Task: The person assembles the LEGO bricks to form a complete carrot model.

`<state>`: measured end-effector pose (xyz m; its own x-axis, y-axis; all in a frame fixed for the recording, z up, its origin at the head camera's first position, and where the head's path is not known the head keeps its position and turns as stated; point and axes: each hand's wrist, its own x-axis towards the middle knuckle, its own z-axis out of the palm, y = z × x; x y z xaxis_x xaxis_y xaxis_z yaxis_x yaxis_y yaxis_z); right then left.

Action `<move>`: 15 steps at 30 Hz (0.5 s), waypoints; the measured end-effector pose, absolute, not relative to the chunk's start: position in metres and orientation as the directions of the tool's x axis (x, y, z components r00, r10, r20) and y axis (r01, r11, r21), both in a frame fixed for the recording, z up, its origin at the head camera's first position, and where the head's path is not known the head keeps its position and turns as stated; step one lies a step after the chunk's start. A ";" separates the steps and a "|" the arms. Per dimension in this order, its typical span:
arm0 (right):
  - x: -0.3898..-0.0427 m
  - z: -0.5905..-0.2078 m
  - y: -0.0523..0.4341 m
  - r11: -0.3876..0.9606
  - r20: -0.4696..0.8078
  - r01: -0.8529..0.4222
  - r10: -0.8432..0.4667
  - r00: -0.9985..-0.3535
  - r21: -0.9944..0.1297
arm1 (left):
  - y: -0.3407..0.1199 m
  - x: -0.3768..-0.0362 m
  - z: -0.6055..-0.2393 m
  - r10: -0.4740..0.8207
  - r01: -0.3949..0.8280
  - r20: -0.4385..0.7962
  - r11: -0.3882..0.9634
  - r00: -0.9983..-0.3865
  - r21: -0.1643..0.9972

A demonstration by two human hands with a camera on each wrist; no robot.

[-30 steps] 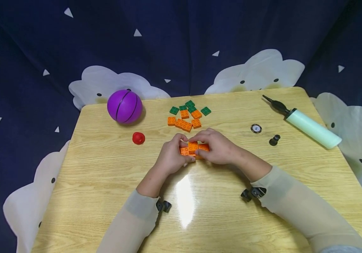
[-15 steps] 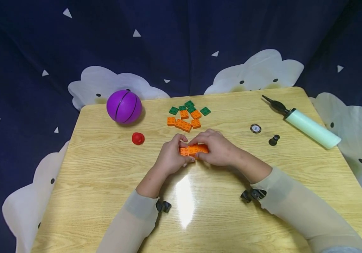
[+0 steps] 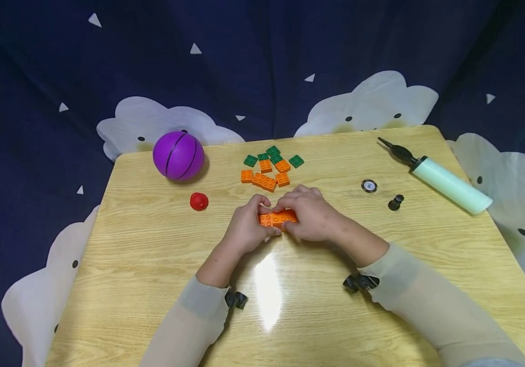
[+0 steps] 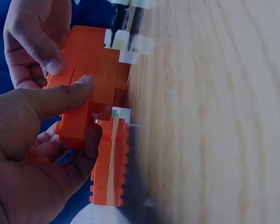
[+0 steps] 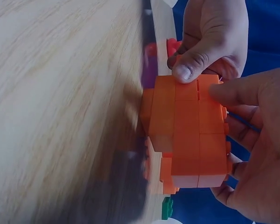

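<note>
Hands (image 3: 248, 230) (image 3: 310, 218) gripping orange block stack (image 3: 277, 218)

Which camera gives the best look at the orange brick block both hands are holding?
The right wrist view: the orange brick block fills the frame, seams visible. The left wrist view shows it edge-on, partly behind the left hand. The head view shows only a strip between the left hand and the right hand.

Two hands, left (image 3: 246, 229) and right (image 3: 310, 216); one stack of joined orange bricks (image 3: 277, 218) between them; about five loose orange bricks (image 3: 264, 176) and four green bricks (image 3: 273, 155) farther off; one purple ball (image 3: 178, 155); one red knob (image 3: 199, 201); one pump (image 3: 446, 182); one table (image 3: 152, 244).
</note>
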<state>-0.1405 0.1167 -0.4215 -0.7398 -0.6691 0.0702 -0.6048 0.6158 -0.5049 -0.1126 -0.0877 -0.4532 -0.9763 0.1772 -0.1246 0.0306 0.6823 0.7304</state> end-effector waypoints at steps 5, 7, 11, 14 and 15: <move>-0.139 -0.422 0.116 0.628 0.058 -0.598 -0.663 -0.746 -0.498 | -0.088 -0.112 -0.453 0.180 0.043 -0.111 0.682 -0.977 0.730; -0.139 -0.421 0.116 0.633 0.056 -0.599 -0.663 -0.747 -0.491 | -0.088 -0.112 -0.453 0.183 0.053 -0.100 0.682 -0.978 0.729; -0.139 -0.422 0.115 0.635 0.056 -0.606 -0.667 -0.743 -0.479 | -0.088 -0.112 -0.454 0.186 0.072 -0.081 0.691 -0.979 0.720; -0.139 -0.423 0.115 0.635 0.055 -0.606 -0.668 -0.743 -0.478 | -0.087 -0.112 -0.454 0.192 0.084 -0.073 0.699 -0.979 0.710; -0.139 -0.423 0.115 0.635 0.055 -0.606 -0.667 -0.743 -0.479 | -0.087 -0.111 -0.455 0.194 0.088 -0.072 0.702 -0.978 0.707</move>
<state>-0.1393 0.1151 -0.4230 -0.7428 -0.6673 0.0553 -0.6060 0.6349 -0.4792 -0.1114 -0.0871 -0.4546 -0.9784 0.1941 -0.0717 0.0875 0.7022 0.7066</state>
